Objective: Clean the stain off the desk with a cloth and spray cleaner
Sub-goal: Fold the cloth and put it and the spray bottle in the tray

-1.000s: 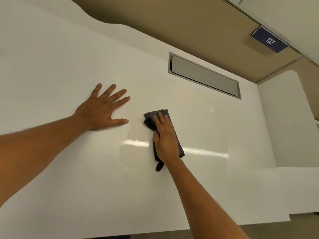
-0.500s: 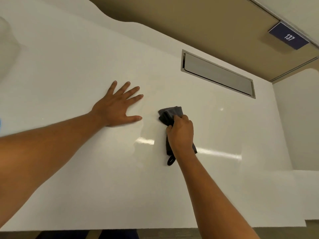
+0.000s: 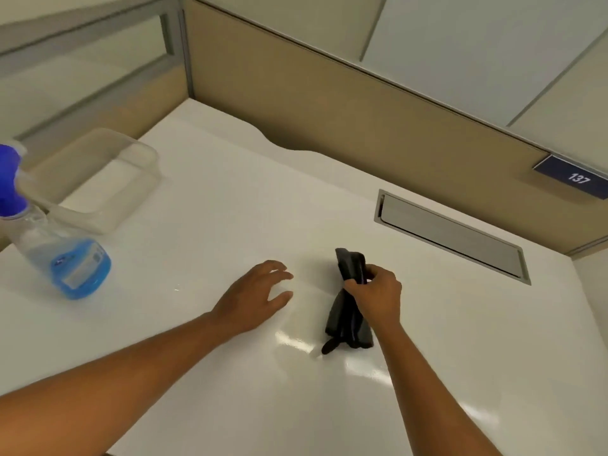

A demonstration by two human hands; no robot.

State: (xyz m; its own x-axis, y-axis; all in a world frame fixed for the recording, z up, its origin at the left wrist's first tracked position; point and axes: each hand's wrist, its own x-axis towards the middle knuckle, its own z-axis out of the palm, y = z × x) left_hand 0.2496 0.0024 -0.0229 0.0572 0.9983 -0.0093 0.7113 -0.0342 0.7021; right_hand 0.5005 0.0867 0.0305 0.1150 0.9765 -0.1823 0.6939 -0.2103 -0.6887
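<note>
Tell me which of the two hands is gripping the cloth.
The right hand: its fingers are closed around the bunched dark grey cloth, lifting its upper end off the desk. The left hand is empty, fingers loosely curled over the desk.

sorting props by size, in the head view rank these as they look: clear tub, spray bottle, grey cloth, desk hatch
1. desk hatch
2. clear tub
3. spray bottle, partly cut off at the frame edge, so unsure against the tub
4. grey cloth

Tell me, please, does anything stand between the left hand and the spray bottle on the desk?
Nothing visible does. The left hand is open just above the bare white desk, and only bare surface lies between it and the spray bottle. The clear container sits behind the bottle.
</note>
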